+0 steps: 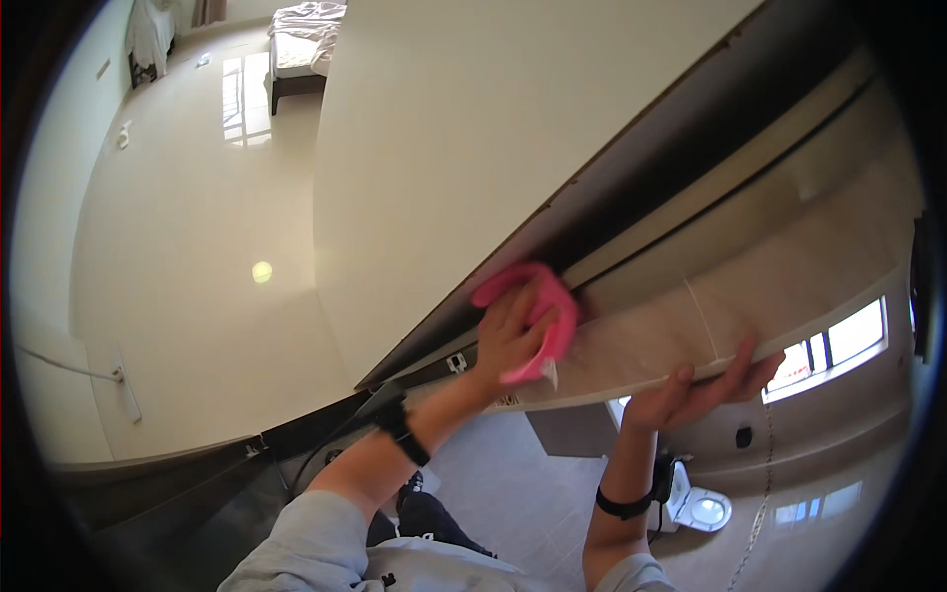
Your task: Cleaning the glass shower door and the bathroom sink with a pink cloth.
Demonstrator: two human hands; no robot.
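My left hand (505,340) is closed on a bright pink cloth (562,321). It presses the cloth against the dark, narrow frame strip (631,197) beside a large cream panel (454,118). The cloth is slightly blurred, and a pale tag-like corner hangs from its lower end. Farther right, my right hand (681,397) grips the lower edge of a beige tiled surface (681,316), its thumb and fingertips resting on the rim. Each wrist wears a black band.
Below right is a bathroom with a white toilet (705,511), a bright window (829,350) and a hanging chain (760,513). A metal latch plate (456,363) sits on the dark frame near my left forearm. At upper left lies a room with a bed (301,44).
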